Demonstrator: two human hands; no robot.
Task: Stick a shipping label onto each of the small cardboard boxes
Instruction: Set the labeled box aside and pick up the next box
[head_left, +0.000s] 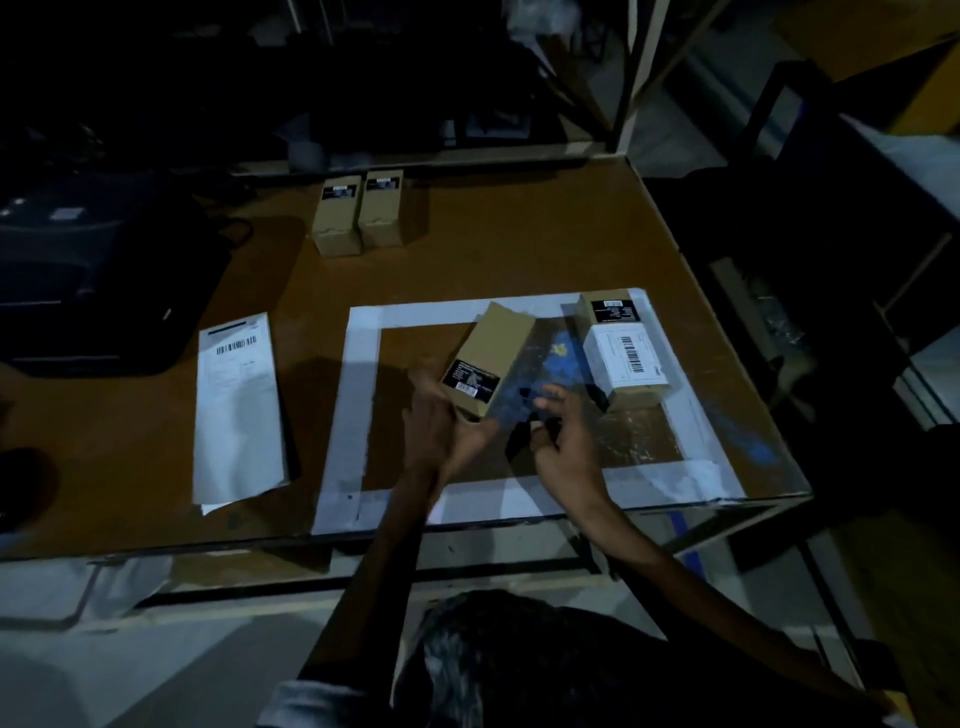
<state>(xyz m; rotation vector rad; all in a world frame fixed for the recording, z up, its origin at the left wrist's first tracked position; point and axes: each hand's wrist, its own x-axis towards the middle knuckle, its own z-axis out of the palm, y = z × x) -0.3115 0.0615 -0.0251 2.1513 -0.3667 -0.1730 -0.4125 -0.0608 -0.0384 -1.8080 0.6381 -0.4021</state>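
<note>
Looks like a dim packing or dispatch station in a warehouse or stockroom — not a home. Worn brown worktable (519, 244) with a white taped rectangle (358, 395) marking a work zone, scuffed and smeared with blue. Small cardboard boxes (358, 213) lined up at the far edge, another box (621, 348) already carrying a white barcode label. Sheet of barcode labels (236, 405) lying to the left, beside a dark machine (88, 280) — possibly a printer, too dim to tell. Metal shelving frames (639, 73) and stacked stock in the shadows behind and to the right.
</note>
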